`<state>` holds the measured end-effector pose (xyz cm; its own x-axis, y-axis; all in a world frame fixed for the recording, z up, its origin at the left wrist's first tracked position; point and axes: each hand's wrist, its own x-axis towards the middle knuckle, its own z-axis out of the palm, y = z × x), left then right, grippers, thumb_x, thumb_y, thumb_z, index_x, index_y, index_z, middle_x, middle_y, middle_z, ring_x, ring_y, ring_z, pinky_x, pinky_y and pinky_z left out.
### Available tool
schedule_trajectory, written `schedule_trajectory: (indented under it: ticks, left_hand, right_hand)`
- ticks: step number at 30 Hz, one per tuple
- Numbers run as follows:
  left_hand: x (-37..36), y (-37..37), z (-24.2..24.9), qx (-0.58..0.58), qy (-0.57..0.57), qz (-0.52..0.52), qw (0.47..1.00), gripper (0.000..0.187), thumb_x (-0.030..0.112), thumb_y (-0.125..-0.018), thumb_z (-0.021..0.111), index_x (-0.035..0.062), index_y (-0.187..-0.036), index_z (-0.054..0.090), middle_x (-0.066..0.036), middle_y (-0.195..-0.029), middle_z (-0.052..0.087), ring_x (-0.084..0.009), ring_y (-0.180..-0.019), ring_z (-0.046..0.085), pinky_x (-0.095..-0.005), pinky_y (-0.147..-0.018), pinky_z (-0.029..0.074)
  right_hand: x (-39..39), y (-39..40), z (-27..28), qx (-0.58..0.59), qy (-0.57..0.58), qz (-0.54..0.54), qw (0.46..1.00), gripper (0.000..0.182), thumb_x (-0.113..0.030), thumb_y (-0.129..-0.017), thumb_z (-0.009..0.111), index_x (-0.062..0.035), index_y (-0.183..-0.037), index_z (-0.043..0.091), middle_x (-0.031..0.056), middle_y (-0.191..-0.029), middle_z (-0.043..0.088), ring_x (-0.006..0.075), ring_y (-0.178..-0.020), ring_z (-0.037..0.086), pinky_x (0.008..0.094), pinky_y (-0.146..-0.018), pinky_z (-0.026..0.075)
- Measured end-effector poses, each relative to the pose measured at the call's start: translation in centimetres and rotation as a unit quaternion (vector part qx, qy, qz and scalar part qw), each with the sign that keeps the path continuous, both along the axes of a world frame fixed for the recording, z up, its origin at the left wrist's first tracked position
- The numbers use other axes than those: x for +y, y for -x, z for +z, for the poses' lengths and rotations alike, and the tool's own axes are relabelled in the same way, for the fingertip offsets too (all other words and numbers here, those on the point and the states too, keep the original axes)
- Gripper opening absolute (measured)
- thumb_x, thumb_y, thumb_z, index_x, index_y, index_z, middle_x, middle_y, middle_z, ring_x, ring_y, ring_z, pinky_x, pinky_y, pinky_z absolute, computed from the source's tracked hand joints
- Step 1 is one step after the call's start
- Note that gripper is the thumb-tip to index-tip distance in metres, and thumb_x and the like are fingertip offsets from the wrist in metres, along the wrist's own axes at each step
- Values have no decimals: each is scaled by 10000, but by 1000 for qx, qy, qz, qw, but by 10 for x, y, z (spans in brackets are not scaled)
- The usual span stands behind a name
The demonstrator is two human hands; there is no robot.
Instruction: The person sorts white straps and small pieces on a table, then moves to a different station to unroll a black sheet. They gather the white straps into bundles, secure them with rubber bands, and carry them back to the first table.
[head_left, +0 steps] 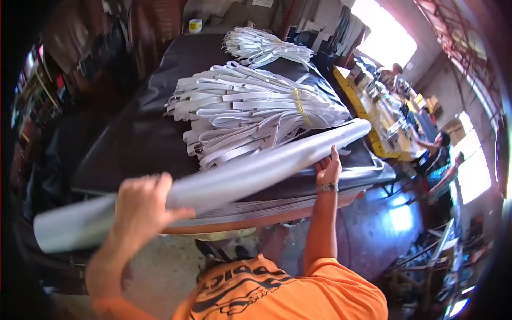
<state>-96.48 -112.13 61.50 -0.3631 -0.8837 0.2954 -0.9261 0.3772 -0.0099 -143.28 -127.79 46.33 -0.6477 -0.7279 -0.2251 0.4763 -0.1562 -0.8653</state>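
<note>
A long whitish roll of sheet material (240,173) lies slantwise in front of me, over the near edge of the table. Its wide end is at the lower left and its narrower end at the upper right. My left hand (144,205) is wrapped over the roll near the wide end, thumb along its near side and slightly blurred. Nearer the far end, my right hand (328,169) holds the roll from below, its fingers partly hidden behind it. Just beyond the roll lies a bundle of white straps (250,109) with metal buckles, tied with yellow string.
A second strap bundle (264,47) lies farther back on the dark-covered table (138,154). A yellow and white tub (195,25) stands at the far edge. Layered sheets (256,209) show under the tabletop. On the right, people sit along a yellow-edged workbench (368,120).
</note>
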Motion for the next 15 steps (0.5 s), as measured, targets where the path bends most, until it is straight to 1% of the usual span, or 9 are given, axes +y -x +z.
schedule_trajectory:
  ticks: [1, 2, 3, 5, 6, 8, 10, 14, 15]
  left_hand:
    - [26, 6, 1, -14, 0, 8, 1000, 747, 777, -715, 677, 51, -875, 601, -112, -743, 649, -315, -684, 664, -422, -612, 488]
    - [52, 11, -3, -2, 10, 16, 1000, 738, 773, -712, 685, 54, -856, 594, -103, -725, 636, -307, -661, 653, -419, -605, 481]
    - [75, 16, -2, 4, 12, 12, 1000, 724, 761, -712, 700, 56, -829, 588, -90, -708, 619, -297, -642, 644, -415, -593, 474]
    - [123, 24, 0, 16, -22, 48, 998, 701, 744, -714, 717, 62, -805, 587, -83, -703, 611, -292, -633, 636, -416, -587, 467]
    - [143, 24, -5, 34, -35, 61, 997, 704, 738, -692, 737, 59, -809, 592, -83, -712, 617, -303, -643, 637, -423, -603, 471]
    - [181, 19, -20, 78, -58, 101, 990, 715, 727, -649, 777, 54, -815, 600, -84, -728, 629, -324, -662, 639, -438, -636, 481]
    - [200, 17, -43, 108, -47, 92, 989, 685, 730, -696, 742, 69, -804, 594, -78, -741, 641, -291, -697, 667, -400, -632, 496]
    - [249, -13, -104, 199, -137, 134, 961, 661, 687, -729, 745, 91, -984, 613, -93, -926, 699, -304, -864, 694, -416, -780, 538]
    - [267, -20, -123, 211, -105, 133, 963, 663, 685, -750, 728, 93, -1016, 595, -100, -946, 697, -311, -902, 690, -426, -814, 535]
  right_hand:
    - [13, 7, -11, -48, -5, 45, 998, 464, -449, -932, 714, -91, -1218, 640, 68, -1055, 661, 196, -878, 639, 338, -725, 512]
    - [23, 11, -19, -108, 14, 62, 992, 579, -489, -944, 688, -59, -1322, 597, 133, -1215, 655, 288, -1057, 659, 434, -920, 538]
    - [28, 23, -32, -135, 85, 118, 980, 650, -540, -945, 666, -34, -1342, 577, 156, -1231, 667, 333, -1152, 639, 480, -1055, 493]
    - [47, 41, -29, -223, 146, 246, 932, 687, -582, -943, 645, -26, -1341, 572, 158, -1195, 683, 324, -1141, 643, 461, -1043, 502]
    - [46, 49, -29, -245, 113, 224, 937, 707, -605, -937, 636, -34, -1349, 575, 162, -1178, 697, 331, -1145, 639, 477, -1050, 494]
    - [47, 56, -33, -113, 130, 163, 971, 725, -605, -924, 652, -41, -1369, 556, 166, -1225, 677, 331, -1142, 640, 479, -1054, 494]
    - [44, 40, -35, 20, 138, 134, 981, 738, -605, -918, 648, -40, -1381, 541, 171, -1249, 662, 330, -1139, 635, 477, -1053, 493]
    - [55, -23, -2, 210, 186, 127, 951, 748, -606, -924, 597, -21, -1385, 522, 183, -1252, 638, 328, -1132, 617, 465, -1038, 485]
    - [59, -46, 12, 244, 213, 122, 938, 751, -606, -926, 584, -16, -1386, 517, 186, -1252, 632, 327, -1130, 613, 463, -1034, 483]
